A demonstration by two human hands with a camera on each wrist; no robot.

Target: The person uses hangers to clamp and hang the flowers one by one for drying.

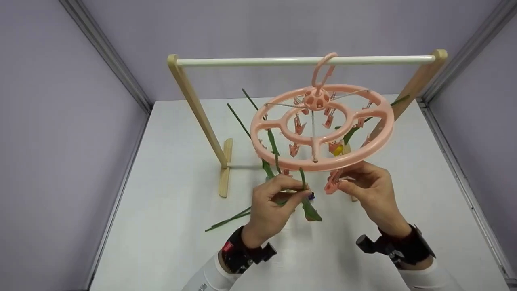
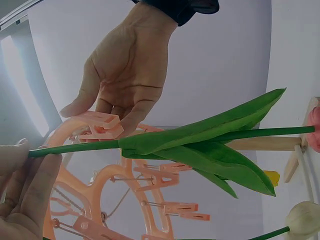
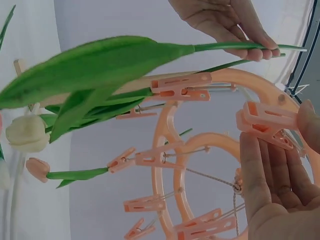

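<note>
The left hand (image 1: 270,206) pinched the green stem of a tulip (image 2: 200,145) between thumb and fingertips, just below the near rim of the round clip hanger (image 1: 323,127). In the left wrist view the stem ran level from the fingers (image 2: 30,165) toward the right, with long leaves spreading from its middle and a pink bloom at the right edge of the view.

The right hand (image 1: 369,190) grasped a pink clip (image 1: 332,184) that hung from the near rim of the hanger, thumb on one side and fingers on the other. The clip sat just right of the left hand's fingertips, near the stem end but apart from it. Whether the clip's mouth was spread could not be told.

The hanger hung by its hook from the white rail of a wooden rack (image 1: 198,109), which stood on the white table (image 1: 161,210) at the far side. More clips (image 3: 145,202) dangled from its inner and outer rings. Several held other tulip stems, including a white bloom (image 3: 27,132) and a small pink bud (image 3: 37,167) seen in the right wrist view.

Loose green stems (image 1: 228,220) lay on the table, left of the left hand.

Each wrist carried a black strap with a camera mount.
</note>
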